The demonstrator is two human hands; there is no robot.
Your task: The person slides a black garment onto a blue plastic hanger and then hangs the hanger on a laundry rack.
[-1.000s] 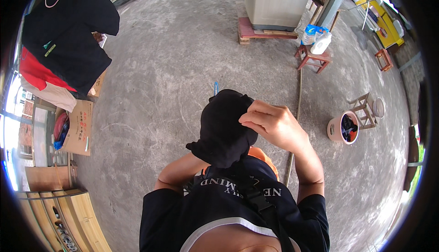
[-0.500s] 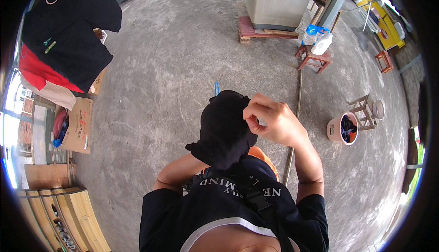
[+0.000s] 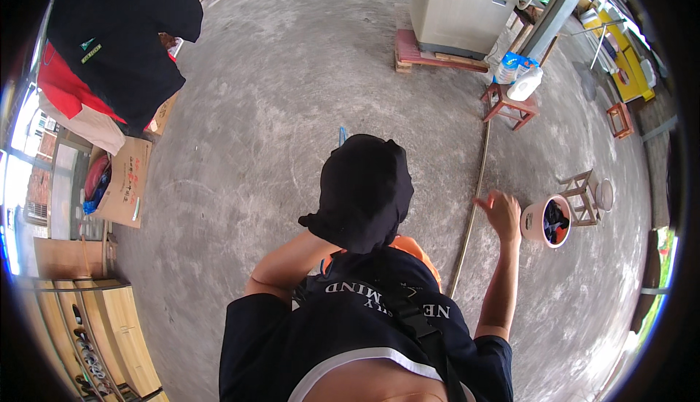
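A black piece of cloth (image 3: 364,194), which looks like a garment, is draped over the end of my left forearm. My left hand is hidden beneath it, so its fingers do not show. Just past the cloth's far edge, a thin blue loop (image 3: 343,136) sticks out, perhaps part of a hanger. My right hand (image 3: 503,216) is off to the right, apart from the cloth, fingers spread and nothing in them. In this view it appears beside a pink bucket (image 3: 534,225) with dark and orange cloths inside.
A large black garment (image 3: 124,44) hangs at the far left, above a cardboard box (image 3: 130,183). The washing machine (image 3: 467,8) stands on a pallet ahead. A red stool (image 3: 503,103) bears a white jug (image 3: 525,83). Beside the bucket is a wooden stool (image 3: 581,194).
My right hand has let go of the black cloth's edge and swung right, its fingers opening. The cloth stays over my left hand. The whole view has turned slightly.
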